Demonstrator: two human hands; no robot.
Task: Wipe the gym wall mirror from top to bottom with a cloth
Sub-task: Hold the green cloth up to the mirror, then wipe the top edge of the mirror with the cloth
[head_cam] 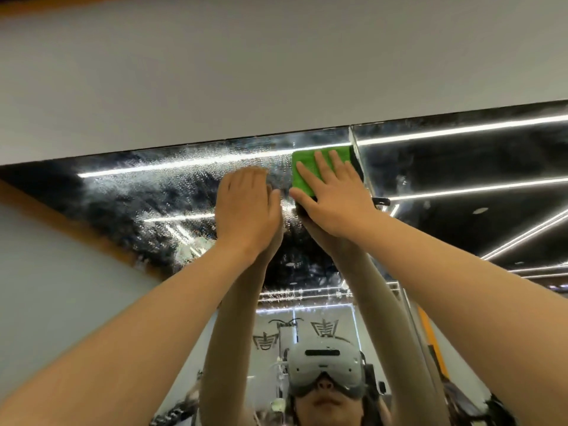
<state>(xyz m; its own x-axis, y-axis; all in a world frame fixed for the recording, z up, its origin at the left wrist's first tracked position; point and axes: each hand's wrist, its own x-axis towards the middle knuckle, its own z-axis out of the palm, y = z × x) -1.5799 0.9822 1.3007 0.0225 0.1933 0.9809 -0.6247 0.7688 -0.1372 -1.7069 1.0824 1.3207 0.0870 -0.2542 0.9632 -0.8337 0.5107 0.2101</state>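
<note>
From the head camera, looking up, both my arms are stretched overhead to the top of the mirror. My right hand lies flat on the green cloth, fingers straight and spread, pressing it against the glass without curling round it. The cloth sits in the upper right corner of this mirror panel. Its top edge is just under the mirror's top edge, where the plain grey wall begins, and its right edge is against the vertical seam that divides this panel from the next panel. A dark backing shows along the cloth's right side, and a small dark loop sticks out near my wrist.

My left hand is just beside the right one, apart from the cloth, palm on the bare glass, fingers straight and close together, holding nothing.

To the left of the cloth the glass is covered in droplets and streaks, all along under the top edge and out toward the slanting orange strip that borders the mirror on that side. Below my hands the panel runs on down, where my arms and my headset are reflected. The panel beyond the seam looks darker, with long ceiling lights reflected across it.
</note>
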